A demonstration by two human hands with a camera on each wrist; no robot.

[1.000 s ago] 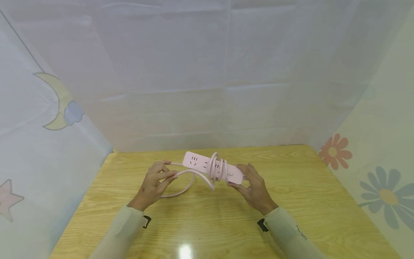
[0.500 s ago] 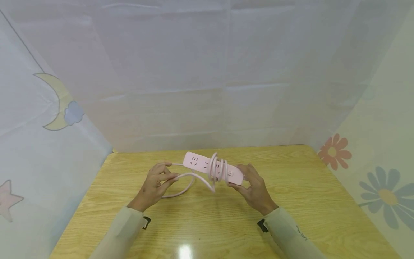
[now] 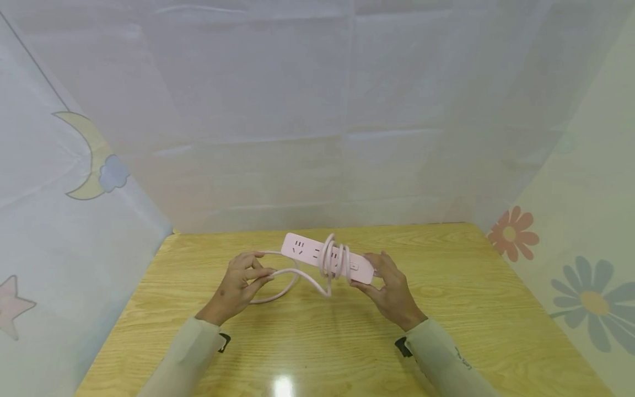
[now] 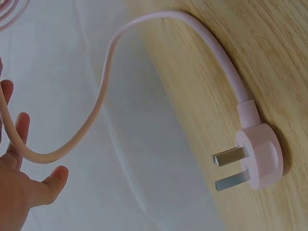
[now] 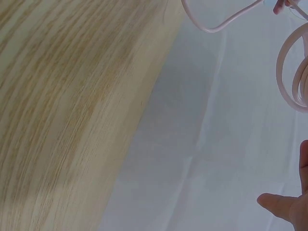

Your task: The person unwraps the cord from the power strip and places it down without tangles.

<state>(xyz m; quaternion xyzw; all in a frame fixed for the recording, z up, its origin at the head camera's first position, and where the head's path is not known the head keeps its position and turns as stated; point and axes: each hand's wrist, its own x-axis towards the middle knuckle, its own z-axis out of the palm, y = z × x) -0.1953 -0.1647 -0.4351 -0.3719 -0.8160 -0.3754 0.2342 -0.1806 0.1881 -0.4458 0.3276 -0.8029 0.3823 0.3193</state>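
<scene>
1. The pink power strip [image 3: 306,251] is hanging above the tabletop [image 3: 307,353], its long axis running left to right on a slant; the left end is sitting higher in the head view, the right end lower and nearer the person. Its socket face is turning toward the head camera.
2. The pink cord [image 4: 103,86] is looping around the strip's right half, crosswise to its long axis.
3. The right hand [image 3: 392,289] is clamping the strip's right end, the thumb pressing the near edge.
4. The left hand [image 3: 240,281] is pinching a free length of cord, thumb and finger coming together on it.
5. The plug [image 4: 263,156] is resting on the tabletop, its metal prongs pointing left in the left wrist view.
6. A pale drape [image 3: 273,110] is hanging behind the table's far edge.
</scene>
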